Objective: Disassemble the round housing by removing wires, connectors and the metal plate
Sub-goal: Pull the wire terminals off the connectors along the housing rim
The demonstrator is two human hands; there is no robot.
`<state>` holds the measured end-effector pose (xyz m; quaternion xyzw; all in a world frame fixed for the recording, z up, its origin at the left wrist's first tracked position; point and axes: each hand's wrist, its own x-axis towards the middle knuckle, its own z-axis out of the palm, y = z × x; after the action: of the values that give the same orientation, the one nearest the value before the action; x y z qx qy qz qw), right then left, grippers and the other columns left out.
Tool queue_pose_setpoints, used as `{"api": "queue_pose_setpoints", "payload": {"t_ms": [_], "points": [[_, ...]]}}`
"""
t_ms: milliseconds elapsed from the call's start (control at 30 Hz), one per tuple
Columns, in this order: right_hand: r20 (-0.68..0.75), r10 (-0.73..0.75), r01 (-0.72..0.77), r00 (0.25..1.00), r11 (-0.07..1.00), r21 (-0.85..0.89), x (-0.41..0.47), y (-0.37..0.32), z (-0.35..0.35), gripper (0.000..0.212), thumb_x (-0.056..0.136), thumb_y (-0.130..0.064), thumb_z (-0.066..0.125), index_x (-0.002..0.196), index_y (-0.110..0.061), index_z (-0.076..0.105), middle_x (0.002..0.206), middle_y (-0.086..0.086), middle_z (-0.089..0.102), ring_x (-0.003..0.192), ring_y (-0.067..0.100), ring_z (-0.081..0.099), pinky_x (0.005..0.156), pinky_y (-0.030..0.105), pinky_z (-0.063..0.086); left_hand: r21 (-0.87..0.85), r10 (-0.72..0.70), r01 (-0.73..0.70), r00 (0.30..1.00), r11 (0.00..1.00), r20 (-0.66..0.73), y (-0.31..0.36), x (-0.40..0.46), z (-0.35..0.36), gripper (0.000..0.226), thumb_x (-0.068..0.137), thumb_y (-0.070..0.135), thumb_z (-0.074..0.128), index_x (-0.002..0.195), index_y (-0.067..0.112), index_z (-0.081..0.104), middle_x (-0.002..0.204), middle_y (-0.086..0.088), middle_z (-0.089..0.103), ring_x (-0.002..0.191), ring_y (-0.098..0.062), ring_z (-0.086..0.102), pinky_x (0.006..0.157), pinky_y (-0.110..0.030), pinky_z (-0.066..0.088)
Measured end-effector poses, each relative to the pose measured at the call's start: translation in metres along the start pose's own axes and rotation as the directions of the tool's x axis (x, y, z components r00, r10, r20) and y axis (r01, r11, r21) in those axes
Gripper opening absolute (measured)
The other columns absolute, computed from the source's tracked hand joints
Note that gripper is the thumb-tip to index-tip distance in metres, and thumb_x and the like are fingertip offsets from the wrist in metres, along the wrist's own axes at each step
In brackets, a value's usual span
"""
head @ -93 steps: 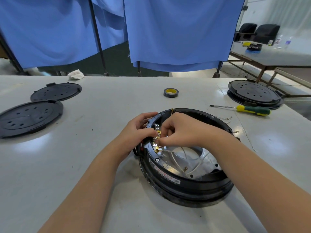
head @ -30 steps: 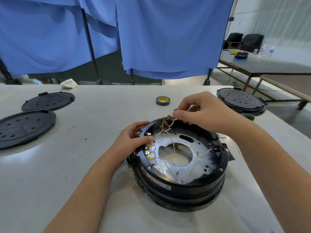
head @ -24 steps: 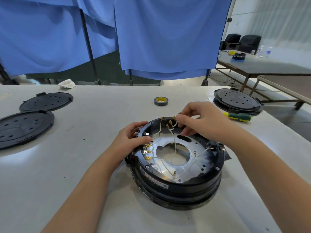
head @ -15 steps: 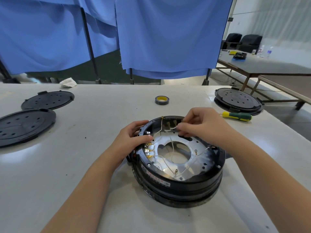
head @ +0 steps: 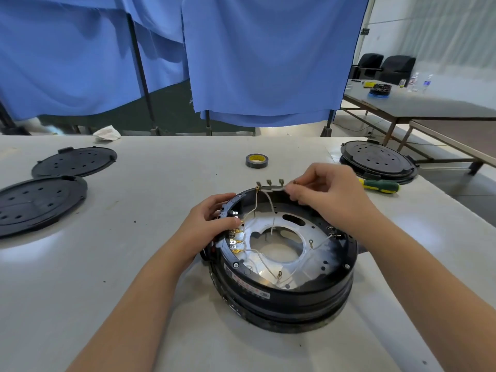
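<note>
Your left hand (head: 208,226) grips the near-left rim of the round housing (head: 284,264), fingers curled over the edge beside the terminal block (head: 236,241); that looks meant to keep the housing from sliding on the white table (head: 134,264) while you pull. Your right hand (head: 326,196) hangs over the far rim, fingertips (head: 291,189) pinching a bundle of white wires (head: 271,208) and holding it lifted, so the freed spade connectors (head: 269,181) stand clear above the edge. I count three of those connectors in a row, and a fourth brass tip right at your fingertips. At the block, roughly four brass terminals remain plugged in, each with a wire running across the metal plate (head: 295,275), which sits seated inside the housing. Two ring lugs lie loose on the plate, one near the right (head: 311,241), one near the front (head: 280,275). By my reading, the wire step is about half done and the plate is not yet started. Around you: two black covers (head: 40,202) to the left, one stacked housing (head: 378,162) far right, one screwdriver (head: 381,186), one tape roll (head: 256,160)
</note>
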<state>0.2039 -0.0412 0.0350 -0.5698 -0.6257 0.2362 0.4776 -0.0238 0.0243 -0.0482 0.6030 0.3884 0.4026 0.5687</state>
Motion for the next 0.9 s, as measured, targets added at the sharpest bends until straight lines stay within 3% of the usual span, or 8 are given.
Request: {"api": "queue_pose_setpoints", "payload": {"t_ms": [133, 267, 433, 533, 633, 700, 800, 900], "points": [[-0.124, -0.051, 0.062, 0.991, 0.994, 0.086, 0.006, -0.011, -0.016, 0.013, 0.079, -0.016, 0.076, 0.08, -0.008, 0.065, 0.077, 0.004, 0.075, 0.071, 0.018, 0.072, 0.069, 0.03, 0.059, -0.004, -0.007, 0.007, 1.0, 1.0, 0.004, 0.001, 0.0, 0.0, 0.057, 0.065, 0.016, 0.073, 0.119, 0.031, 0.063, 0.112, 0.004, 0.071, 0.099, -0.017, 0.07, 0.077, -0.027, 0.056], [-0.217, 0.039, 0.025, 0.975, 0.96, 0.28, 0.015, -0.013, -0.04, 0.009, 0.083, -0.012, 0.071, 0.089, -0.011, 0.066, 0.079, 0.001, 0.076, 0.071, 0.015, 0.073, 0.064, 0.02, 0.057, -0.009, -0.009, 0.009, 1.0, 1.0, -0.003, 0.001, -0.002, 0.001, 0.058, 0.065, 0.017, 0.072, 0.12, 0.03, 0.062, 0.113, 0.003, 0.071, 0.098, -0.018, 0.07, 0.077, -0.029, 0.056], [-0.123, 0.314, -0.22, 0.941, 0.848, 0.481, 0.037, 0.019, -0.075, 0.014, 0.081, -0.011, 0.071, 0.095, -0.007, 0.068, 0.08, 0.005, 0.076, 0.072, 0.014, 0.073, 0.062, 0.021, 0.056, 0.001, -0.01, 0.01, 1.0, 1.0, -0.014, 0.003, -0.003, 0.002, 0.056, 0.064, 0.018, 0.073, 0.118, 0.031, 0.063, 0.113, 0.005, 0.071, 0.1, -0.016, 0.069, 0.077, -0.026, 0.055], [-0.013, 0.496, -0.415, 0.868, 0.741, 0.527, 0.048, 0.048, -0.093, 0.016, 0.08, -0.009, 0.07, 0.096, -0.006, 0.068, 0.079, 0.007, 0.075, 0.069, 0.015, 0.073, 0.057, 0.023, 0.056, 0.007, -0.013, 0.013, 1.0, 1.0, -0.018, 0.003, -0.004, 0.002, 0.055, 0.064, 0.018, 0.073, 0.117, 0.032, 0.064, 0.111, 0.006, 0.071, 0.099, -0.015, 0.07, 0.076, -0.026, 0.056], [0.016, 0.583, -0.536, 0.812, 0.735, 0.416, 0.055, 0.076, -0.106, 0.018, 0.08, -0.01, 0.07, 0.098, -0.005, 0.07, 0.075, 0.006, 0.074, 0.065, 0.015, 0.072, 0.056, 0.024, 0.057, 0.009, -0.016, 0.016, 1.0, 1.0, -0.014, 0.004, -0.004, 0.001, 0.055, 0.064, 0.019, 0.074, 0.117, 0.033, 0.064, 0.111, 0.006, 0.072, 0.097, -0.016, 0.07, 0.074, -0.025, 0.056], [0.018, 0.582, -0.571, 0.813, 0.79, 0.222, 0.059, 0.09, -0.106, 0.018, 0.081, -0.012, 0.071, 0.099, -0.006, 0.071, 0.081, 0.008, 0.074, 0.067, 0.015, 0.071, 0.057, 0.024, 0.057, 0.014, -0.016, 0.016, 1.0, 1.0, -0.01, 0.004, -0.004, 0.001, 0.056, 0.064, 0.019, 0.074, 0.118, 0.033, 0.063, 0.11, 0.007, 0.072, 0.097, -0.016, 0.07, 0.073, -0.024, 0.056], [0.066, 0.543, -0.533, 0.837, 0.836, -0.128, 0.061, 0.102, -0.092, 0.009, 0.085, -0.013, 0.07, 0.093, -0.009, 0.072, 0.082, 0.01, 0.072, 0.063, 0.014, 0.068, 0.057, 0.023, 0.057, 0.017, -0.016, 0.016, 1.0, 1.0, -0.012, 0.004, -0.004, 0.001, 0.056, 0.064, 0.019, 0.074, 0.118, 0.032, 0.063, 0.111, 0.008, 0.072, 0.099, -0.016, 0.07, 0.074, -0.024, 0.056], [0.178, 0.506, -0.447, 0.844, 0.847, -0.289, 0.058, 0.111, -0.069, 0.004, 0.087, -0.01, 0.067, 0.088, -0.007, 0.07, 0.07, 0.008, 0.068, 0.052, 0.012, 0.063, 0.05, 0.02, 0.054, 0.019, -0.013, 0.014, 1.0, 1.0, -0.014, 0.003, -0.003, 0.001, 0.056, 0.064, 0.018, 0.073, 0.117, 0.032, 0.063, 0.112, 0.008, 0.071, 0.099, -0.015, 0.07, 0.075, -0.023, 0.056]]}}
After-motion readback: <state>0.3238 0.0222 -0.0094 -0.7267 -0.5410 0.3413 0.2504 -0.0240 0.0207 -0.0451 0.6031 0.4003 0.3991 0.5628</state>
